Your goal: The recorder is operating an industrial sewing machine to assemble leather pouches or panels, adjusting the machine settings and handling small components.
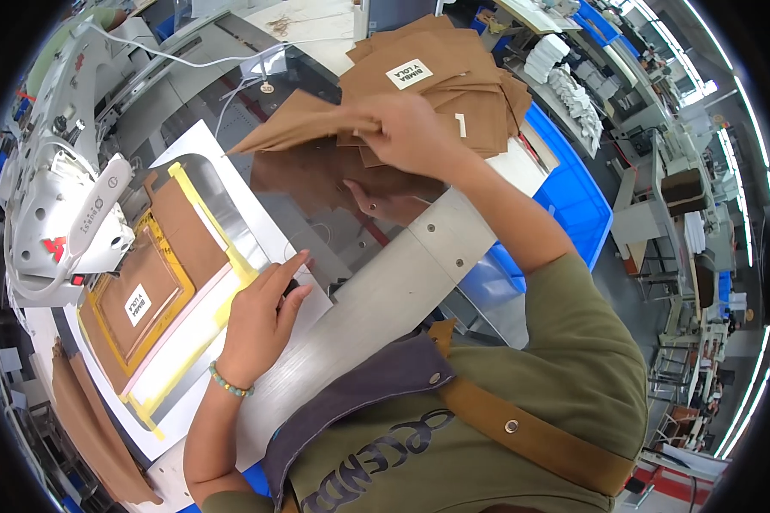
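Observation:
My right hand, a little blurred, is closed on the edge of a brown fabric piece. The piece hangs to the left, above the dark shiny table surface, in front of a stack of brown fabric pieces with white labels. My left hand, wearing a beaded bracelet, is at the right edge of a sewing template. Something small and dark shows between its thumb and forefinger, too hidden to name. On the template, a brown panel with a white label lies inside a yellow frame.
A white sewing machine head stands over the template's left side. More brown fabric hangs at the lower left. A blue bin is beyond the table's right edge. A white cable crosses the back.

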### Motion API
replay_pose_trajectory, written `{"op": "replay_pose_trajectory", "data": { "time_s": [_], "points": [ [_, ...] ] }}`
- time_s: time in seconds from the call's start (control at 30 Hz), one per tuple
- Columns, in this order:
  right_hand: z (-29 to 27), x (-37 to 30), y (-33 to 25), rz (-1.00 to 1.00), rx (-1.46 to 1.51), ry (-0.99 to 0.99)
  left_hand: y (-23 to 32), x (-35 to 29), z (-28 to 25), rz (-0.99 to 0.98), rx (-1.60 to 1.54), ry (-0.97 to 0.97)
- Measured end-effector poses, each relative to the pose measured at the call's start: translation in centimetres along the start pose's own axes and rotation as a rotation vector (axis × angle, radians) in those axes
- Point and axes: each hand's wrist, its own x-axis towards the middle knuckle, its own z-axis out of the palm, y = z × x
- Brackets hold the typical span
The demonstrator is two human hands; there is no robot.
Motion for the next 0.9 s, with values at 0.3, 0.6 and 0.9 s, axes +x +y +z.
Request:
{"op": "replay_pose_trajectory", "data": {
  "time_s": [0.3,0.6,0.9],
  "points": [
    [-14.1,5.3,1.1,-0.063,0.264,0.140,-0.4,0.5,0.6,0.049,-0.058,-0.001],
    [-10.3,0.3,10.6,-0.124,-0.349,-0.321,0.2,5.0,1.6,-0.016,-0.313,-0.097],
    [-7.7,-5.0,12.4,0.150,-0.637,0.223,-1.2,17.2,4.0,0.123,-0.025,0.055]
  ]
}}
